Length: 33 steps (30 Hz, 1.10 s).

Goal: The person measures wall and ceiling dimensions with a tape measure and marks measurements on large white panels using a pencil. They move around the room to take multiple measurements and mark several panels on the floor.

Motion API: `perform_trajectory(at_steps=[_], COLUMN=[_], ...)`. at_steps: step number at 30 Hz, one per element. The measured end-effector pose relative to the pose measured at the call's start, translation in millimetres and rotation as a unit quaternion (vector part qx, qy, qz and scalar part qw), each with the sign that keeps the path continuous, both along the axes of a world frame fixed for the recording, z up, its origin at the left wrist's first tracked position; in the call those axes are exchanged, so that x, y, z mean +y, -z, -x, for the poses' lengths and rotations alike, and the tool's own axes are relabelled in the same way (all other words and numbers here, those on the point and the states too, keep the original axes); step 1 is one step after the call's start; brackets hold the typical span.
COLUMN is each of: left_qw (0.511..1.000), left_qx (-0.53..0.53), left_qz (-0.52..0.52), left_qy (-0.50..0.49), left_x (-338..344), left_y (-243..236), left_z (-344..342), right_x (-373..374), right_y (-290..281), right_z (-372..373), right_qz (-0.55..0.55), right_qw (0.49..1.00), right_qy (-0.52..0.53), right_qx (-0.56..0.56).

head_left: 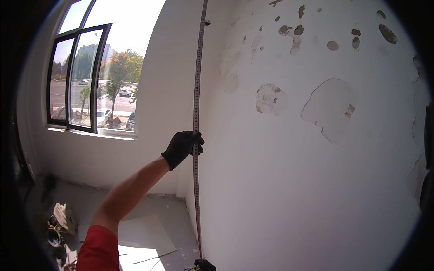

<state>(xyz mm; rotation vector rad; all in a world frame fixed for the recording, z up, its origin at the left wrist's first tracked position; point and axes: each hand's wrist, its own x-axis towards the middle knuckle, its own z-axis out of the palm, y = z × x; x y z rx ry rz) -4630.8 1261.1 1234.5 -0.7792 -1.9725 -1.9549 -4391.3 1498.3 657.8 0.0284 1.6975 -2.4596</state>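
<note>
Head view: what was shown farthest left?

"A dark-framed window point(69, 86) was seen, with loose clutter point(63, 219) heaped below it. Farther right, a pale board point(147, 231) was laid on the grey floor point(174, 205)."

And next, at the left hand point(184, 145)?

"A measuring tape point(196, 104) was held there, the grip closed narrowly around the blade, with the forearm reached up and in from the lower left."

How was the tape's long axis set?

"Upright, or nearly so. The blade was run from the upper edge, through the left grip, down to the right hand point(206, 265), so tape was left both above and below the left hand. Its middle stretch was nearest the left hand; its lowest visible end, the right."

Was the right grip shown?

"Only partly. It was cut off by the lower edge, so whether it was closed could not be told."

And farthest right?

"A white wall point(271, 189) was seen, marked by rough patches point(330, 110). Whether it was touched by the tape could not be told."
</note>
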Motion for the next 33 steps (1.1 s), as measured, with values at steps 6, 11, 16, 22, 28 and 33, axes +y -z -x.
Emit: perform_trajectory(at_steps=[6,11,16,22,28,33], left_qw=[0.998,0.991,0.974,0.929,0.845,0.92], left_qx=[0.068,0.134,0.223,0.356,0.526,0.378], left_qz=[0.013,0.009,-0.001,0.062,0.03,-0.048], left_qy=[0.0,0.018,0.028,-0.081,-0.087,0.095], left_x=[32,72,87,57,61,16], left_y=[-133,-165,-184,-145,-158,-167], left_z=[243,397,499,660,793,830], right_x=[6,-3,-15,-60,-98,-166], right_y=[40,24,-53,-72,-149,-238], right_z=[136,341,531,719,863,944], right_qz=[0.142,0.165,0.099,0.123,0.134,0.049], right_qw=[0.98,0.967,0.977,0.983,0.971,0.957], right_qy=[0.129,0.135,0.165,0.082,0.132,0.234], right_qx=[-0.044,0.137,0.097,0.107,0.15,0.163])
